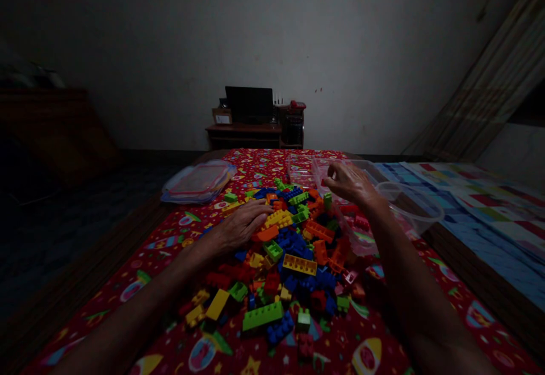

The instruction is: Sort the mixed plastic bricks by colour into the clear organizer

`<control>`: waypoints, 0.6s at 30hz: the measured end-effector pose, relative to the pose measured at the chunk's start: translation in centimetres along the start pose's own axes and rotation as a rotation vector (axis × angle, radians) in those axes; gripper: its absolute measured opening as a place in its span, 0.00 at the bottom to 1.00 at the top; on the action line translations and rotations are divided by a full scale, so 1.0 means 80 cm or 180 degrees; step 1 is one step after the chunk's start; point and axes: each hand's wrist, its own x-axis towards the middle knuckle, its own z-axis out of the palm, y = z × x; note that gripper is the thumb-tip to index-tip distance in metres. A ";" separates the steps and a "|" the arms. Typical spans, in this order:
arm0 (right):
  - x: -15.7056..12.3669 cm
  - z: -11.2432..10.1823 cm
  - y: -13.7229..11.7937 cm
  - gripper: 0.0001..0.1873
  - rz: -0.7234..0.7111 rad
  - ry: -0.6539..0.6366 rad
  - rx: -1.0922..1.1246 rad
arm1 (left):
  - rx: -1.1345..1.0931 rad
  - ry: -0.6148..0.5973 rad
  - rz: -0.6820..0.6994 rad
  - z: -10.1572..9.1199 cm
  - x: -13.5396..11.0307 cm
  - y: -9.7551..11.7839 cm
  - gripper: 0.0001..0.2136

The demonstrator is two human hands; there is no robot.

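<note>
Fingers of the left hand (pixel 244 224) lie released and loosely stretched over a heap of toy bricks (pixel 300 265), while those of the right hand (pixel 330 177), raised near a clear plastic box (pixel 361 244), pinch a small red brick (pixel 325 182). The heap spreads across the red-clothed surface (pixel 264 165), its studded plastic pieces yellow, blue, orange, green and red, both short and long, some tipped to show hollow undersides. Beside the monitor (pixel 249 104), a cardboard box (pixel 216 115) bears a white label (pixel 222 119) too small to read.
</note>
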 end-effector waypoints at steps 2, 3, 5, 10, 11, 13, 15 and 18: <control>0.001 -0.006 0.014 0.14 0.0289 0.0047 -0.0224 | 0.0020 -0.0025 0.0031 0.000 0.000 -0.001 0.23; 0.002 -0.008 0.021 0.14 0.0413 0.0028 -0.0348 | 0.0027 -0.0040 0.0039 -0.001 0.001 0.000 0.23; 0.004 -0.009 0.035 0.14 0.0599 -0.0144 -0.0570 | 0.0038 -0.0067 0.0032 -0.002 0.001 0.001 0.23; 0.007 -0.006 0.053 0.14 0.0700 -0.0602 -0.0832 | 0.0033 -0.0100 -0.0029 -0.005 0.001 0.003 0.22; 0.007 -0.005 0.052 0.14 0.0676 -0.0553 -0.0837 | 0.0022 -0.0097 -0.0023 -0.005 0.001 0.003 0.22; 0.007 -0.004 0.043 0.15 0.0552 -0.0328 -0.0773 | 0.0006 -0.0098 -0.0016 -0.005 0.001 0.003 0.22; 0.006 0.000 0.024 0.17 0.0178 -0.0040 -0.0583 | 0.0012 -0.0123 -0.0037 -0.004 0.000 0.005 0.22; 0.000 0.013 -0.021 0.17 -0.0684 0.0120 -0.0174 | 0.0020 -0.0152 -0.0121 -0.006 0.000 0.008 0.23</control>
